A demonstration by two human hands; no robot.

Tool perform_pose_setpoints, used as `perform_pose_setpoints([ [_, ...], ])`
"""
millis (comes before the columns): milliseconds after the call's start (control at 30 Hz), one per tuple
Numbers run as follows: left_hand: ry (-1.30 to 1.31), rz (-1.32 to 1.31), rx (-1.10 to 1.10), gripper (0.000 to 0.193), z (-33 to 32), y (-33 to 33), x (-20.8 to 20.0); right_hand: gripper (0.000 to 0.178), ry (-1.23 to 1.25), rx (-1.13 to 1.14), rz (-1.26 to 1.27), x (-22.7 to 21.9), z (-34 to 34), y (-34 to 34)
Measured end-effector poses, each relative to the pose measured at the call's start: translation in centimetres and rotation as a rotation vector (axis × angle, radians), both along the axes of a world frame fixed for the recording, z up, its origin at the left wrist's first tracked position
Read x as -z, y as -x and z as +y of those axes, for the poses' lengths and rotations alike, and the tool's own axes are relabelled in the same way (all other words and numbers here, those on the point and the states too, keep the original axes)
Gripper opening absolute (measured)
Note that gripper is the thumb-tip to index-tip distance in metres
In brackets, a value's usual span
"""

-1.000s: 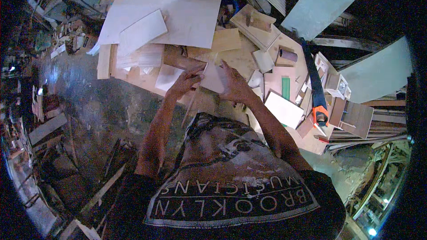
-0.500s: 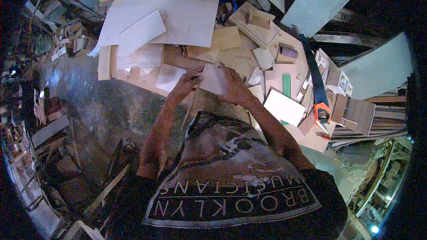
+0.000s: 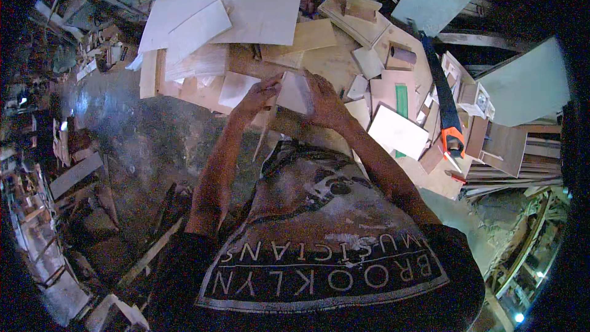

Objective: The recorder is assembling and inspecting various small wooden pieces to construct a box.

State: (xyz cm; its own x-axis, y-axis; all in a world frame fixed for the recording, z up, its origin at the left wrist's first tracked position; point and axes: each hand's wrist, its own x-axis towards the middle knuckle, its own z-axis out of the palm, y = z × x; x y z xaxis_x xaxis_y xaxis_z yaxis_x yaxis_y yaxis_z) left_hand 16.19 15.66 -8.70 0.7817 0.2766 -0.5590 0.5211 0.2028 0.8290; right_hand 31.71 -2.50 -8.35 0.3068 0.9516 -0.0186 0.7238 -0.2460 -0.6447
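Note:
A small pale wooden board [image 3: 295, 93] is held in front of me at the near edge of the workbench. My left hand [image 3: 259, 98] is closed, its fingertips pinching the board's left edge. My right hand [image 3: 326, 103] grips the board's right side, fingers over the far corner and thumb out of sight. A thin strip [image 3: 264, 134] slants down below my left hand; whether that hand touches it I cannot tell. Another pale flat piece [image 3: 237, 88] lies just left of my left hand.
The workbench [image 3: 344, 43] bears a large pale sheet [image 3: 258, 6], wood offcuts, a white panel [image 3: 398, 131] and a dark cylinder [image 3: 402, 55]. A handsaw with an orange handle [image 3: 453, 138] lies at the right. Scrap wood [image 3: 147, 261] litters the floor at the lower left.
The bench and its things have shifted slightly upward and to the right in view. Both hands stay on the small board, which is turned a little more upright.

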Motion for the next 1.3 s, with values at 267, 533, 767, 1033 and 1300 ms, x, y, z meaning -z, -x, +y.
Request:
perform_pose_setpoints([
  [267, 0.026, 0.035, -0.072, 0.058, 1.1, -0.8, 1.2, 0.122, -0.002, -0.041, -0.258, -1.1, -0.5, 0.7],
  [533, -0.069, 0.221, -0.164, 0.065, 0.9, 0.2, 0.2, 0.113, -0.364, 0.369, 0.115, 1.4, -2.6, -0.6],
  [767, -0.363, 0.237, 0.183, 0.067, -0.8, -1.5, 0.5, 0.114, -0.025, 0.759, 1.084, 1.9, -3.4, 1.8],
  [1033, -0.39, 0.066, 0.08, 0.064, -1.1, -0.1, 1.2, 0.125, -0.066, 0.477, -0.01, -0.8, -3.3, 2.0],
  [1300, -0.51, 0.119, 0.205, 0.043, -1.2, 3.5, 1.8, 0.117, 0.087, 0.097, 0.1, -0.9, -2.5, -0.7],
])
